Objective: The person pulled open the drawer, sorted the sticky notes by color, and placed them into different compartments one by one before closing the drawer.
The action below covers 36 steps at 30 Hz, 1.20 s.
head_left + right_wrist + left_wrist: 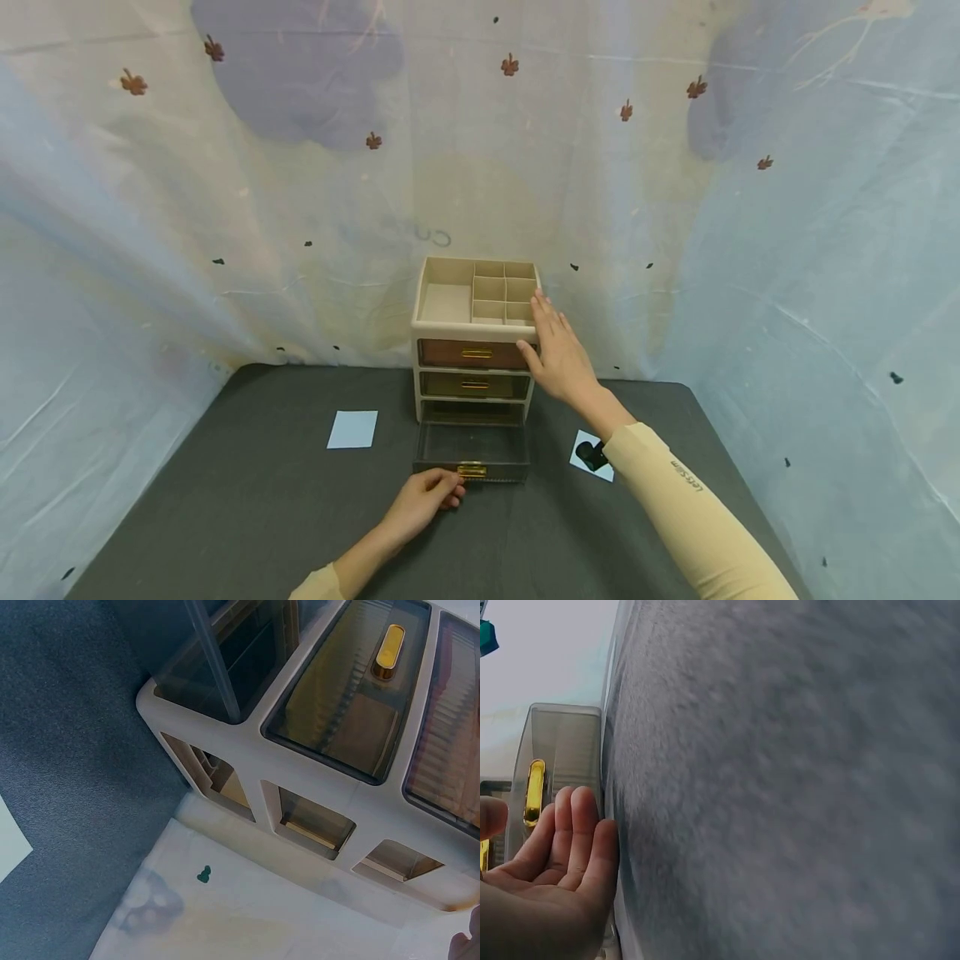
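A cream desktop organizer stands at the back middle of the dark table, with a compartment top and three drawers. Its clear bottom drawer is pulled out; the upper two are closed. Just in front of the gold handle is my left hand, its fingers slightly bent. In the left wrist view that hand has nothing between thumb and fingers, and the gold handle lies beyond them. My right hand rests with extended fingers against the organizer's upper right side; only fingertips show in the right wrist view.
A white paper square lies on the table left of the organizer. To the right, a black object sits on another white paper, partly behind my right sleeve. A patterned curtain hangs behind the table.
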{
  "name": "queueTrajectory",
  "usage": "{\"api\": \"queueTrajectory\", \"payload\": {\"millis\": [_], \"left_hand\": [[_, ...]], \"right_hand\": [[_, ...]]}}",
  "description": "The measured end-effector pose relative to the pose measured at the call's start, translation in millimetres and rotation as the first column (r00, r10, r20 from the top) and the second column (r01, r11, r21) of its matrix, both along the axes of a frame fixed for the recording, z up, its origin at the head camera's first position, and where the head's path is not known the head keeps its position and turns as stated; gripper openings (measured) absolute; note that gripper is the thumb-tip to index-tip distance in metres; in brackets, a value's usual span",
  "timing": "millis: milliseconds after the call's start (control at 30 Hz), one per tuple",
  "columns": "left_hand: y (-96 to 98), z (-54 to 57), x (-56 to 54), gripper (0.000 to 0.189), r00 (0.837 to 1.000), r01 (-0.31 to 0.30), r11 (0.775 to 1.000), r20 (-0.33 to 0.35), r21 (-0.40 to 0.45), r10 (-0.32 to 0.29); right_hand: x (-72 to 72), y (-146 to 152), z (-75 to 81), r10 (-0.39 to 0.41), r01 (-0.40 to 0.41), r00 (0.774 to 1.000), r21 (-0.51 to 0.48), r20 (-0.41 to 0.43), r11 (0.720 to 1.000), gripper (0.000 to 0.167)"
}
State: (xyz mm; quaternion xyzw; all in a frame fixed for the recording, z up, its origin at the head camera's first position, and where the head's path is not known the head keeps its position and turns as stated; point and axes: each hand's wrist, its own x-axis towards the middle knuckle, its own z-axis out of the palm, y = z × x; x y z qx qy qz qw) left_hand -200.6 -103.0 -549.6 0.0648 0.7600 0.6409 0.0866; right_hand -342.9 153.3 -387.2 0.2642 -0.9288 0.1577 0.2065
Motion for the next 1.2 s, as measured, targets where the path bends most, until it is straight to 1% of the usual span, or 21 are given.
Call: {"api": "queueTrajectory", "payload": {"millis": [67,167,267,333,400,467,667,800,933,1033,1100,1200], "left_hand": [[-3.3,0.6,1.5,0.036,0.999,0.0,0.999,-0.036,-0.034,-0.001],[-8.7,1.8,3.4,0.036,0.995,-0.014,0.993,-0.102,-0.116,0.002],[-14.7,5.2,5.6,0.032,0.984,-0.042,0.978,-0.177,-0.203,0.005],[-18.2,7.9,7.7,0.028,0.975,-0.063,0.969,-0.22,-0.237,0.009],[-21.5,9.8,10.0,0.024,0.966,-0.084,0.962,-0.259,-0.26,0.014],[-24.5,11.5,12.4,0.022,0.956,-0.105,0.959,-0.292,-0.265,0.024],[-34.8,17.1,17.2,0.022,0.933,-0.157,0.949,-0.357,-0.272,0.052],[-43.2,24.6,16.9,0.018,0.905,-0.195,0.943,-0.42,-0.27,0.067],[-52.7,33.0,13.5,0.015,0.859,-0.253,0.932,-0.504,-0.26,0.092],[-61.1,37.4,9.0,0.016,0.829,-0.293,0.92,-0.548,-0.261,0.109],[-67.4,38.6,5.2,0.017,0.82,-0.316,0.91,-0.559,-0.269,0.12],[-77.1,37.8,-2.1,0.017,0.813,-0.344,0.896,-0.566,-0.281,0.134]], "right_hand": [[0.2,0,0.2,0.0,0.0,1.0,0.001,-0.005,1.0,0.076],[0.4,0,0.7,0.0,0.0,1.0,0.001,-0.007,1.0,0.076],[0.3,0,0.8,-0.004,0.004,1.0,0.007,0.0,1.0,0.077],[-0.1,1,0.6,-0.007,0.007,1.0,0.01,0.003,1.0,0.076],[-0.5,1,0.4,-0.007,0.007,1.0,0.011,0.001,1.0,0.076],[-1.0,1,0.1,-0.003,0.003,1.0,0.011,-0.003,1.0,0.076],[-1.7,1,0.0,0.007,-0.007,1.0,0.011,-0.009,1.0,0.075],[-1.5,1,0.2,0.006,-0.006,1.0,0.007,-0.002,1.0,0.076],[-1.5,1,-0.2,0.0,0.0,1.0,0.011,0.001,1.0,0.077],[-1.8,1,-0.8,0.001,-0.001,1.0,0.008,-0.008,1.0,0.076],[-2.2,1,-1.2,0.003,-0.003,1.0,0.006,-0.015,1.0,0.077],[-2.0,1,-1.1,0.006,-0.006,1.0,0.001,-0.017,1.0,0.076]]}}
